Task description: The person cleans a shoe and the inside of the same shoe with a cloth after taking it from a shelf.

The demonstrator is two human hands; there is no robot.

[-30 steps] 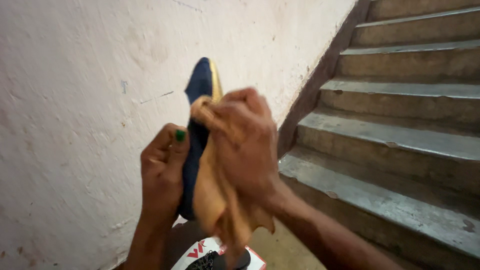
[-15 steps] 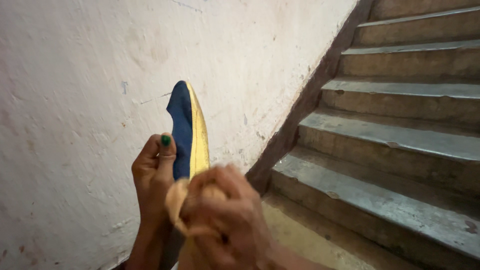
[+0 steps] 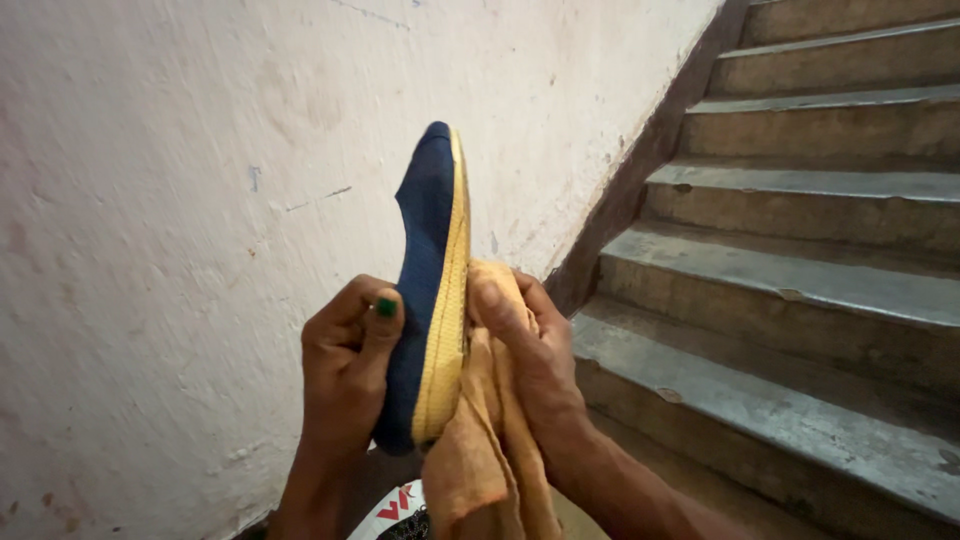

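Observation:
I hold a dark blue shoe (image 3: 424, 250) with a yellow sole upright, toe pointing up, in front of a pale wall. My left hand (image 3: 345, 365) grips its lower half from the left, thumb with a green nail on the blue upper. My right hand (image 3: 535, 360) presses an orange-tan cloth (image 3: 480, 460) against the yellow sole from the right. The cloth hangs down below both hands.
A rough whitish wall (image 3: 180, 180) fills the left side. Worn concrete stairs (image 3: 800, 280) climb to the right. A white box with red marks and something black in it (image 3: 400, 510) lies at the bottom edge under my hands.
My right hand with the cloth dropped down along the sole and has come back up to its middle. The shoe has risen and turned its yellow sole edge more toward me.

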